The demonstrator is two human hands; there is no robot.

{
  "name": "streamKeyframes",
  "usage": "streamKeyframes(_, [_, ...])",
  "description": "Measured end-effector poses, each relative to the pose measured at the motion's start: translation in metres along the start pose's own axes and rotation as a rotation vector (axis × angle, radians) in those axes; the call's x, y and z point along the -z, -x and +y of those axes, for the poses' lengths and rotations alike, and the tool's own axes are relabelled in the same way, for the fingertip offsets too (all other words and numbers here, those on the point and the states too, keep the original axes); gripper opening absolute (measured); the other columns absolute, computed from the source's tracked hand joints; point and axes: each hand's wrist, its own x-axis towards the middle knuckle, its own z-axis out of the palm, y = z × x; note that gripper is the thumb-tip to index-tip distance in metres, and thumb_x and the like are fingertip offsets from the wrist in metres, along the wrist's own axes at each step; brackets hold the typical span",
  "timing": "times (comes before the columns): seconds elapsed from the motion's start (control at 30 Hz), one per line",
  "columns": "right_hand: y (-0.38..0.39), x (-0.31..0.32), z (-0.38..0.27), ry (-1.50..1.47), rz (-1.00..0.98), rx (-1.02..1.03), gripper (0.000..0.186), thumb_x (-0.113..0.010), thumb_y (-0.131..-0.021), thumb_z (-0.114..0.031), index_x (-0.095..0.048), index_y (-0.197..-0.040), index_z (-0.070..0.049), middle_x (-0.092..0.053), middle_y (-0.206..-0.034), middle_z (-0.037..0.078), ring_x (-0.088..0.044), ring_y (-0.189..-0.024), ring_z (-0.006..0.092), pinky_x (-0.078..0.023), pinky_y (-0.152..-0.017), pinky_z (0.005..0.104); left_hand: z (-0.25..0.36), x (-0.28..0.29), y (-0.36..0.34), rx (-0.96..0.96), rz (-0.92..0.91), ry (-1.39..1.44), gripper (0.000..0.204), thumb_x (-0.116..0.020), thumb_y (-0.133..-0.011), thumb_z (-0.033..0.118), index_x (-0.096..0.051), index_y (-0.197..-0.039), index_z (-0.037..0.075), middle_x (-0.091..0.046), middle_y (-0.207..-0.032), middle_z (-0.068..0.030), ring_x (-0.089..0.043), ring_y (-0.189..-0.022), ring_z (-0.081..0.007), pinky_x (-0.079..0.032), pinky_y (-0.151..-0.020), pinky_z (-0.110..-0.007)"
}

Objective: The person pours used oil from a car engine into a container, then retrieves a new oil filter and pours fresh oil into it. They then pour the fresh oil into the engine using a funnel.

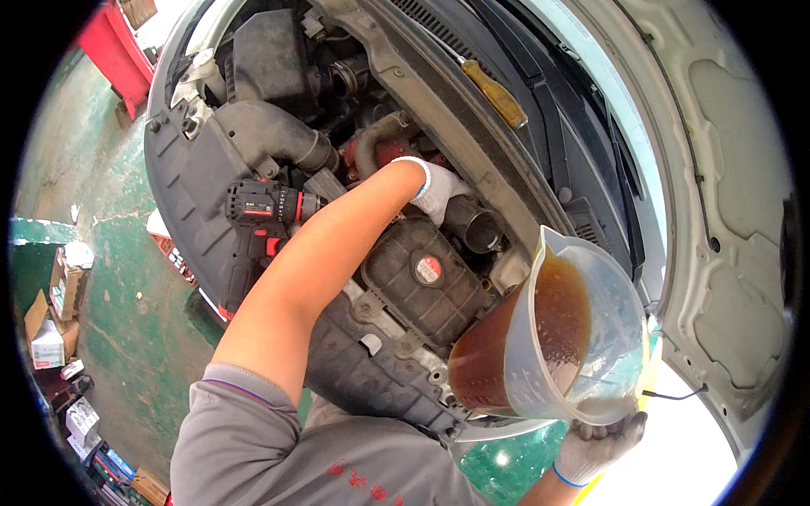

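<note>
My right hand (pixel 597 447), in a white knitted glove with a greyish palm, is closed on the lower end of a translucent plastic measuring jug (pixel 620 329). Brown liquid (pixel 561 316) partly fills the jug, which leans over the engine with its spout end near the bay's rear edge. My left hand (pixel 436 192), gloved in white, reaches into the engine bay beside the open end of a black duct (pixel 481 228). Its fingers are hidden from view. Just below lies a dark engine cover (pixel 430 295) with a round red-and-white label.
A black-and-red cordless drill (pixel 261 211) rests on the front trim, left of my forearm. A yellow-handled screwdriver (pixel 496 93) lies by the windshield cowl. The raised hood (pixel 738 152) stands at right. Boxes (pixel 51 337) sit on the green floor at left.
</note>
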Motion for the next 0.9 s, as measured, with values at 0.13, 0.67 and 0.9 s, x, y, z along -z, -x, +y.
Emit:
streamKeyframes(0.13, [-0.003, -0.004, -0.001, -0.018, 0.007, -0.024, 0.043, -0.044, -0.093, -0.054, -0.050, -0.082, -0.013, -0.043, -0.068, -0.003, -0.040, -0.056, 0.0082, -0.031, -0.049, 0.0257, -0.004, -0.002, -0.003, 0.024, -0.013, 0.021, 0.076, -0.072, -0.058, 0.012, -0.051, -0.131, 0.007, -0.060, -0.122, -0.0177, -0.054, -0.115, -0.0318, -0.043, -0.097, -0.036])
streamKeyframes(0.67, [-0.004, -0.012, -0.007, -0.029, 0.206, -0.153, 0.069, -0.063, -0.081, -0.053, -0.048, -0.125, -0.003, -0.056, -0.114, 0.015, -0.060, -0.087, 0.0189, -0.049, -0.063, 0.0291, 0.010, 0.006, 0.010, 0.009, 0.007, 0.010, 0.083, -0.072, -0.059, 0.010, -0.045, -0.137, 0.008, -0.057, -0.127, -0.0181, -0.051, -0.119, -0.0311, -0.040, -0.100, -0.034])
streamKeyframes(0.9, [-0.007, -0.013, -0.005, -0.010, 0.274, -0.172, 0.079, -0.060, -0.081, -0.057, -0.041, -0.135, -0.003, -0.049, -0.128, 0.019, -0.056, -0.109, 0.0277, -0.052, -0.079, 0.0381, 0.014, 0.009, 0.010, 0.030, -0.022, -0.011, 0.081, -0.072, -0.059, 0.013, -0.047, -0.135, 0.008, -0.058, -0.126, -0.0176, -0.052, -0.119, -0.0306, -0.041, -0.099, -0.035])
